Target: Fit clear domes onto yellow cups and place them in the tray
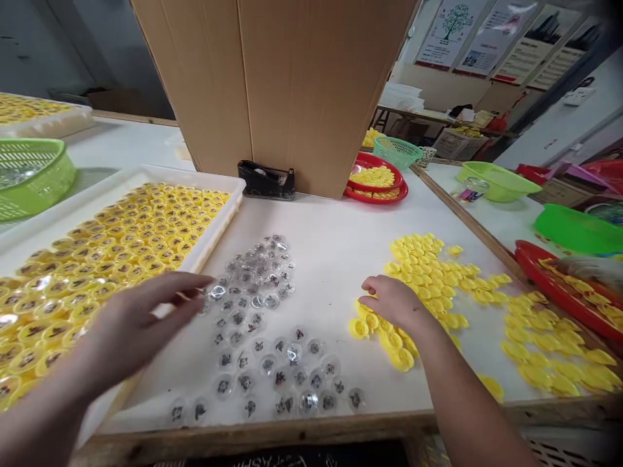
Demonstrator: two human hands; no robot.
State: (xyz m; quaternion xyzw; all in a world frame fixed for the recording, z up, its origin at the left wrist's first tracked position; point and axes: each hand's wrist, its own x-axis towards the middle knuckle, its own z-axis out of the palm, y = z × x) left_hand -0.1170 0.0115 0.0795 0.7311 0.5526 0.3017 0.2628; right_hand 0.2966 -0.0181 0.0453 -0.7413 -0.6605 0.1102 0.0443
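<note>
White tabletop (321,253) bears yellow discs (423,272) beneath and beside the right grip (393,302).

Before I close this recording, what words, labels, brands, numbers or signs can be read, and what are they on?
"ASH", probably: dark cloth at the bottom edge, lettering cut off.
Wall posters: text too small to read.
Jar on the right: label too small and blurred.
Clear round pieces: small printed figures, no legible text.
</note>
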